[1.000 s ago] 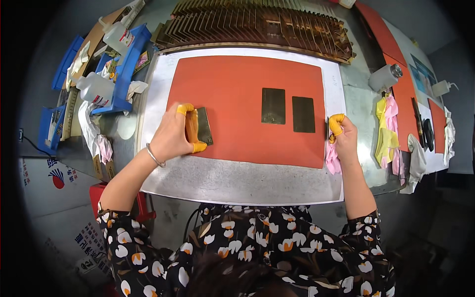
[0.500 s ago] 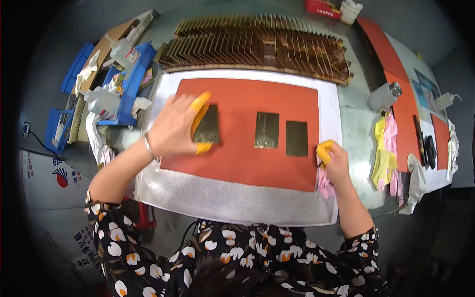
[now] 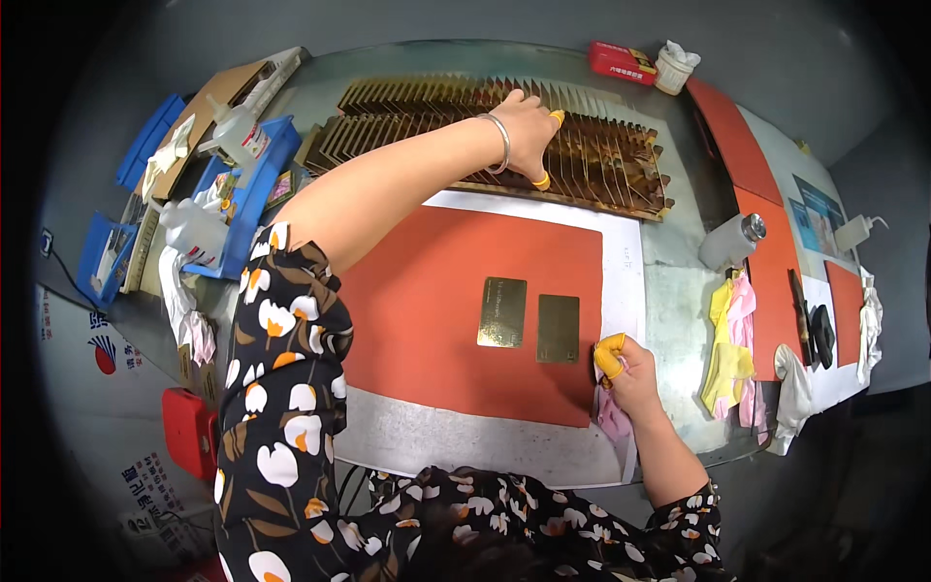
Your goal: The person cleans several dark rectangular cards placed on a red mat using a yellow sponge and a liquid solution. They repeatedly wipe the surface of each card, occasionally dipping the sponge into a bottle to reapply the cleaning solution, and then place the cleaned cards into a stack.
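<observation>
1. Across the desk (image 3: 674, 310), we see the red mat (image 3: 417, 320) spread on white paper, its near portion resting over a grey metallic surface.
2. Behind the mat stands the slotted rack (image 3: 616, 165), lined with rows of thin upright plates.
3. Over the rack's middle, we find the left hand (image 3: 529, 141), thumb and forefinger spread apart; we cannot tell whether it grips one of the plates.
4. At the mat's right edge, the right hand (image 3: 635, 380) is curled closed around a pink cloth (image 3: 612, 417), which hangs out below the fingers.
5. Flat on the mat lie two dark cards, the left one (image 3: 502, 313) and the right one (image 3: 558, 330), side by side, well apart from the left hand; the right one sits near the right hand, not touching it.
</observation>
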Demonstrator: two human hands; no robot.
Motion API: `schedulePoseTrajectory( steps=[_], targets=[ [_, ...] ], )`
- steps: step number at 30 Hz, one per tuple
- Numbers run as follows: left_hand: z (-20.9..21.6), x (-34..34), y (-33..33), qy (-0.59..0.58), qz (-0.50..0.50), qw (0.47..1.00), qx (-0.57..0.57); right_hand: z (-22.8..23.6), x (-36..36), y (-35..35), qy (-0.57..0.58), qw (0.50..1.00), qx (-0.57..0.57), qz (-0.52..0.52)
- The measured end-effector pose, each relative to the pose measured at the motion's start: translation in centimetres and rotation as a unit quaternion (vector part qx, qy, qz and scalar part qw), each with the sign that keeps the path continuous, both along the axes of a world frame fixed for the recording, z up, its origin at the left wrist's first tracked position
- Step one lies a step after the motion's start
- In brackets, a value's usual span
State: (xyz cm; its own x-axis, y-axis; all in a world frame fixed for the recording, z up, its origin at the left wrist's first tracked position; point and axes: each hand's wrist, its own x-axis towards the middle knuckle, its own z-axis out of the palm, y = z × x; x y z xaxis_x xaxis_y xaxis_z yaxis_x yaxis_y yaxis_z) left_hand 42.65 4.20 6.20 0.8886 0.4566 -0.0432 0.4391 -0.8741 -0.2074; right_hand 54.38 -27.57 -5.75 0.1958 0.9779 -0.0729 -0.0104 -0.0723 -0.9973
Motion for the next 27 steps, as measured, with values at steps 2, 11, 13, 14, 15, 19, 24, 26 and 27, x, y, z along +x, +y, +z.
schedulePoseTrajectory(
  steps=[2,11,13,14,15,19,24,26,27],
  targets=[
    [0.0,0.6,-0.4,0.021,0.006,1.0,-0.003,0.0,-0.1,-0.1,-0.01,1.0,-0.002,0.003],
    [-2.2,-8.6,-10.9,-0.133,0.012,0.974,-0.183,0.8,-0.1,-0.2,0.017,1.0,-0.01,-0.003],
    [-6.1,-12.2,-14.3,-0.145,0.023,0.966,-0.213,1.2,-0.8,0.0,0.006,1.0,-0.007,0.014],
    [-7.1,-12.6,-15.3,-0.146,0.039,0.965,-0.216,1.0,-0.9,0.2,0.004,1.0,-0.004,0.015],
    [-8.0,-12.5,-15.8,-0.15,0.054,0.961,-0.224,0.6,-0.9,0.5,-0.001,1.0,-0.006,0.014],
    [-8.0,-11.7,-16.1,-0.146,0.083,0.955,-0.245,0.0,-0.5,0.0,-0.009,1.0,0.002,-0.02],
    [-8.1,-12.7,-17.5,-0.19,0.032,0.958,-0.212,0.0,-0.8,-0.2,-0.02,0.999,0.004,-0.032],
    [-5.6,-12.4,-15.7,-0.198,0.032,0.961,-0.192,0.0,-0.8,-0.2,-0.016,0.999,0.014,-0.03],
    [-4.1,-11.9,-14.2,-0.202,0.029,0.962,-0.182,0.1,-0.8,-0.2,-0.015,0.999,0.014,-0.027]
  ],
)
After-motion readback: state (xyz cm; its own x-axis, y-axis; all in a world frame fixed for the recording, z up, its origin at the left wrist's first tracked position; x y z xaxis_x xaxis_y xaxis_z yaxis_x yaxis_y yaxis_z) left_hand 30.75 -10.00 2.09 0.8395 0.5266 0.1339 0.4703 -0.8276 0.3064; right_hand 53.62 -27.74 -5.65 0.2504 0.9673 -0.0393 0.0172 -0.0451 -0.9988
